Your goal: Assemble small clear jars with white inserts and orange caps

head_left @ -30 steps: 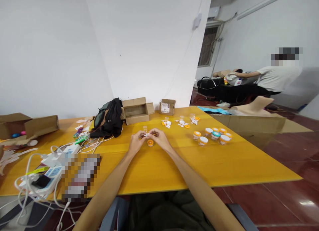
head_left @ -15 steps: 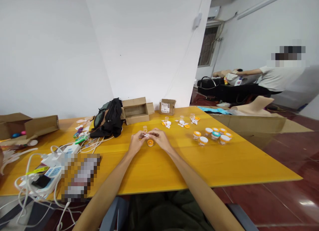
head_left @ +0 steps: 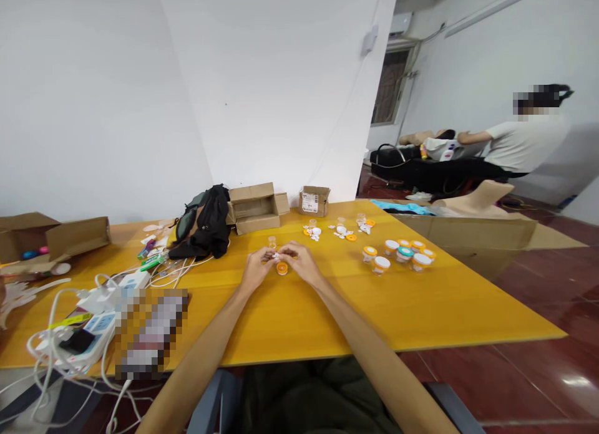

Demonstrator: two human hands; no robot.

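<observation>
Head view: two bare hands worked on a small white part above a yellow table.
The left hand [head_left: 256, 264] and the right hand [head_left: 300, 259] met, fingertips of both pinched on the small white part [head_left: 276, 256], its exact shape too small to tell. Just below it, on the near side, an orange lid [head_left: 281, 269] lay on the yellow table [head_left: 309, 315]; just beyond the fingers stood a clear cup [head_left: 272, 241]. To the right sat a group of lidded jars [head_left: 381, 265], well apart from the hands.
</observation>
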